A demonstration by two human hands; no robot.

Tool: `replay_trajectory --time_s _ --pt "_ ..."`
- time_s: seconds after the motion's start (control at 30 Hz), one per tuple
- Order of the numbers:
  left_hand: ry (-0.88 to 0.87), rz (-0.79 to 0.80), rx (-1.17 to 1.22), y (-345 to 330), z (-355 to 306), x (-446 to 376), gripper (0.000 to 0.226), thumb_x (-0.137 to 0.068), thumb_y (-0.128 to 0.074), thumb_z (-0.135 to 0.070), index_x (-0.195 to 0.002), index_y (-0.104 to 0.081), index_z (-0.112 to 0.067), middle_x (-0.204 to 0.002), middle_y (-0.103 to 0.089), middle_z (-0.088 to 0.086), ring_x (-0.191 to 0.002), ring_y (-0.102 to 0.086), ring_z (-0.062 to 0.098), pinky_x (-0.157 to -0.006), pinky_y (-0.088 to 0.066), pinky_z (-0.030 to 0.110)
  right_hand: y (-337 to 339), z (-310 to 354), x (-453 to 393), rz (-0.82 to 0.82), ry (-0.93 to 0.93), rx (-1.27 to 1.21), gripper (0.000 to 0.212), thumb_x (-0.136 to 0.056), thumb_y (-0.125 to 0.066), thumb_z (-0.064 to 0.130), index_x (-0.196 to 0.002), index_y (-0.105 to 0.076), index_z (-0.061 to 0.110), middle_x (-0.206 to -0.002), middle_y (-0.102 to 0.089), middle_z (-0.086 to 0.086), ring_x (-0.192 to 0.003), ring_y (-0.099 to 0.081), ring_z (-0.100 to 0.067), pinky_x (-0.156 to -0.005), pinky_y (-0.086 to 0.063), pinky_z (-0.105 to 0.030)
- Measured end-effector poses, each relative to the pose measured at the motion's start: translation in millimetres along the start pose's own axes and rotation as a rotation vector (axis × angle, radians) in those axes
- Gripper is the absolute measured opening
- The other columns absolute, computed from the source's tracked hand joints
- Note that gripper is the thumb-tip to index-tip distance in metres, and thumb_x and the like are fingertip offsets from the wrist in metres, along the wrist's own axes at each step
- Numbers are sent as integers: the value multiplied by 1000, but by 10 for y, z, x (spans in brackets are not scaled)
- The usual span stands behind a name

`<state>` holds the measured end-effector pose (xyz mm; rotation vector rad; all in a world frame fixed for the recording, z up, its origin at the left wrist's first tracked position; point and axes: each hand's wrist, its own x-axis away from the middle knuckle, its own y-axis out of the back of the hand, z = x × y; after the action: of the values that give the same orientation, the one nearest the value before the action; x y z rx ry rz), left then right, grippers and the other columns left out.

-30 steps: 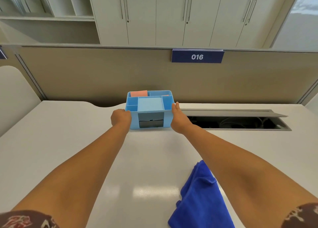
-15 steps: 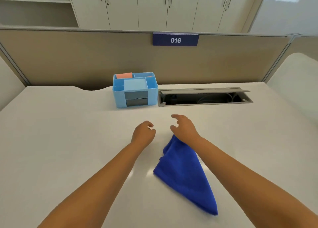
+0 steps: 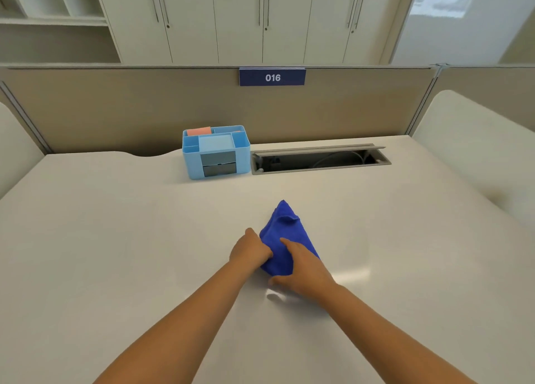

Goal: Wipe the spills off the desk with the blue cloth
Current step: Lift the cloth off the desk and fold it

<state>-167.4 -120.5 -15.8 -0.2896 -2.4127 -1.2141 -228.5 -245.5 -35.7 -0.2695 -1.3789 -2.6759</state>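
Both hands down on the blue cloth [image 3: 285, 238], mid-counter. Left hand [image 3: 251, 251] is curled, fingers bunched into the cloth's left edge: grip clenched on the fabric. Right hand [image 3: 304, 267] lies over the near right part of the cloth, forefinger stretched forward across the top and thumb tucked under the near edge, so that grip is also closed on the cloth, looser and flatter than the left. The two hands sit just beside each other with a strip of cloth showing between them. The cloth is bunched into a rough wedge on the counter [image 3: 115, 253]; its pointed end runs away from both grips toward the far side, and a small fold stands up near that tip. Beyond the grips and a bit to the left, well apart from them, a light blue desk organiser [image 3: 215, 152] stands upright against the back of the counter, with a pink pad [image 3: 199, 131] in its rear left compartment and two grey drawers in front. Just right of the organiser, an open cable tray [image 3: 318, 159] is set into the counter, lid tilted up. Behind it, the partition [image 3: 115, 108] carries a dark blue tag reading 016 [image 3: 272, 77]. Can't make out any spill marks on the counter; a glare patch sits just right of the right hand.
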Motion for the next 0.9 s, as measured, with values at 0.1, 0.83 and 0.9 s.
replay_trajectory --time_s 0.1,0.83,0.9 --pt "-23 -4 349 73 -80 28 63 -74 -56 -9 -133 -33 -10 -95 -49 4 -77 -56 24 -58 -50 30 -25 47 25 -23 -26 36 100 -72 -72 43 -148 -10 28 -145 -38 9 -129 -42 -13 -95 -41 -28" --pt "19 -82 160 -169 -73 -49 7 -79 -51 -12 -84 -46 -9 -80 -52 3 -64 -49 18 -53 -38 25 457 -154 -168 -427 -278 -337 27 -83 -46 15 -58 -39 18 -55 -44 3 -50 -38 -14 -50 -31 -26" --pt "57 -102 274 -138 -65 -84 24 -77 -54 -11 -99 -48 -6 -77 -53 2 -63 -52 17 -47 -38 25 430 -119 -169 -421 -256 -319 29 -86 -44 19 -58 -38 19 -56 -44 4 -51 -39 -14 -50 -31 -26"
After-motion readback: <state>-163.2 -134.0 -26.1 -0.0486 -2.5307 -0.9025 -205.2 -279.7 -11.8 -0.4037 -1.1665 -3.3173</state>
